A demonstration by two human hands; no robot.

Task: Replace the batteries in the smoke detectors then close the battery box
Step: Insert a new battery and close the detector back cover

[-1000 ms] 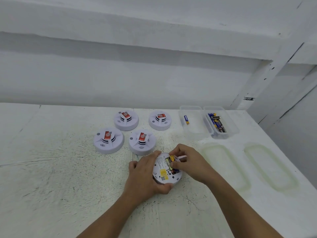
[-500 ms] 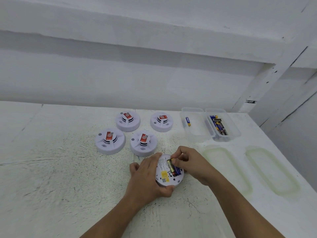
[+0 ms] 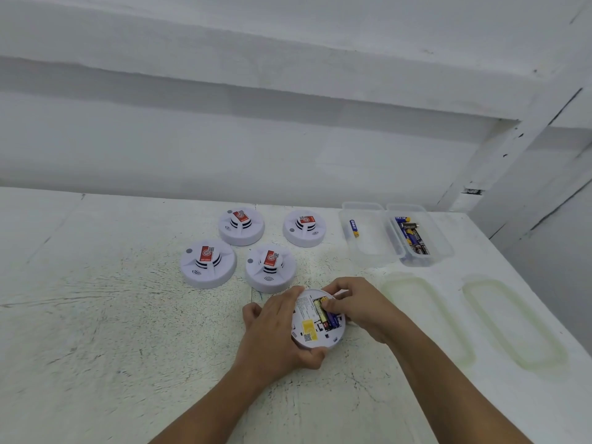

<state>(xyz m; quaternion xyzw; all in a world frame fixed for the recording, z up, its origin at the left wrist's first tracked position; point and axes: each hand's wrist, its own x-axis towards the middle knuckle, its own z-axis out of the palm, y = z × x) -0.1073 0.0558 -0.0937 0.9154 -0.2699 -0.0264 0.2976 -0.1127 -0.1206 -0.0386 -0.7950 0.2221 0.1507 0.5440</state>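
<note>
A white smoke detector lies upside down on the table, its battery bay showing batteries. My left hand grips the detector's left rim. My right hand has its fingertips curled onto the far end of the batteries in the bay. Several more white detectors with red labels stand face up behind. The clear battery box lies open at the back right with several batteries in it. Its lid half holds one blue battery.
The white, scuffed table meets a white wall at the back. Its right edge runs diagonally past the box. Two oval yellowish marks stain the surface to the right of my hands.
My right hand's fingers have shifted along the bay to the batteries' far end, and the batteries now lie flatter in it. The view has drifted slightly. My left hand keeps its grip.
</note>
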